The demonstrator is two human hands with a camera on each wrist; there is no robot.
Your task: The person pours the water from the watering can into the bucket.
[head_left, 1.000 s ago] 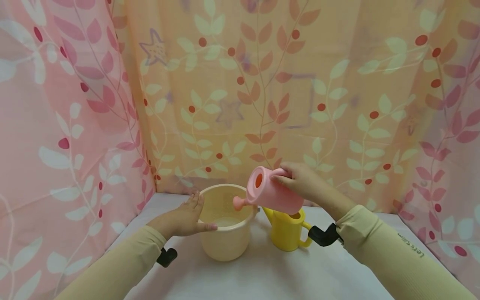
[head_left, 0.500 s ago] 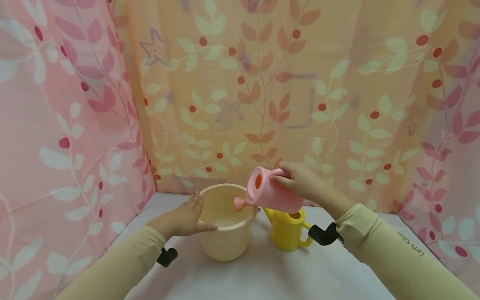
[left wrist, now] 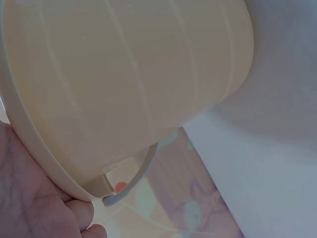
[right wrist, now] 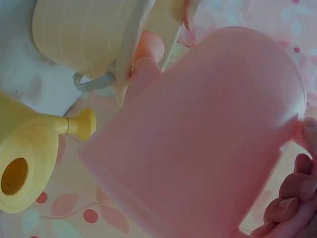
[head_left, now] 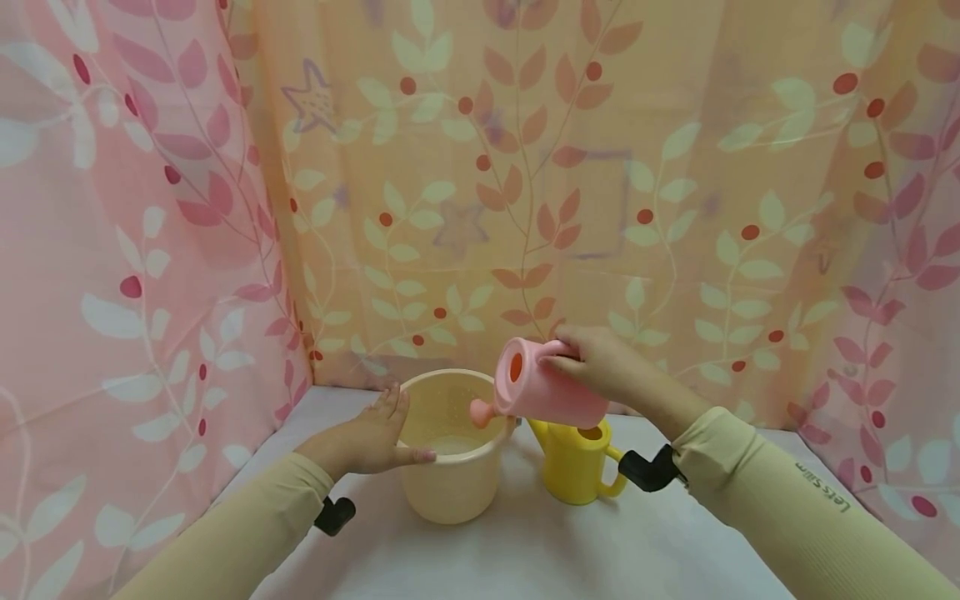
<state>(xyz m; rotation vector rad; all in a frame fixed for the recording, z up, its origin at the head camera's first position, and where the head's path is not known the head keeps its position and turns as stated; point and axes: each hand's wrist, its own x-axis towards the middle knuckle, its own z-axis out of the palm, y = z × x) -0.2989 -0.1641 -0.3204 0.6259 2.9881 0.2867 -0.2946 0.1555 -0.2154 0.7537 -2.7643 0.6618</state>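
Observation:
My right hand (head_left: 592, 358) grips the handle of a pink watering can (head_left: 558, 387), its fingers curled round it in the right wrist view. The can tilts left, with its sprinkler head (head_left: 482, 413) over the mouth of a cream bucket (head_left: 450, 492). My left hand (head_left: 367, 437) rests on the bucket's left rim, fingers extended and thumb lying along the front edge. From the left wrist view, palm and fingers (left wrist: 81, 213) lie against the rim (left wrist: 34, 134). A shallow layer of water seems to show in the bucket's bottom.
A yellow watering can (head_left: 573, 467) stands upright right of the bucket, below the pink can, its spout toward the bucket. All stand on a white tabletop (head_left: 555, 558). Leaf-patterned curtains (head_left: 465, 183) enclose the back and both sides. A grey bail handle (right wrist: 94, 83) hangs on the bucket.
The pink watering can's sprinkler head has shifted very slightly right over the bucket. My left hand, the bucket and the yellow can stay put.

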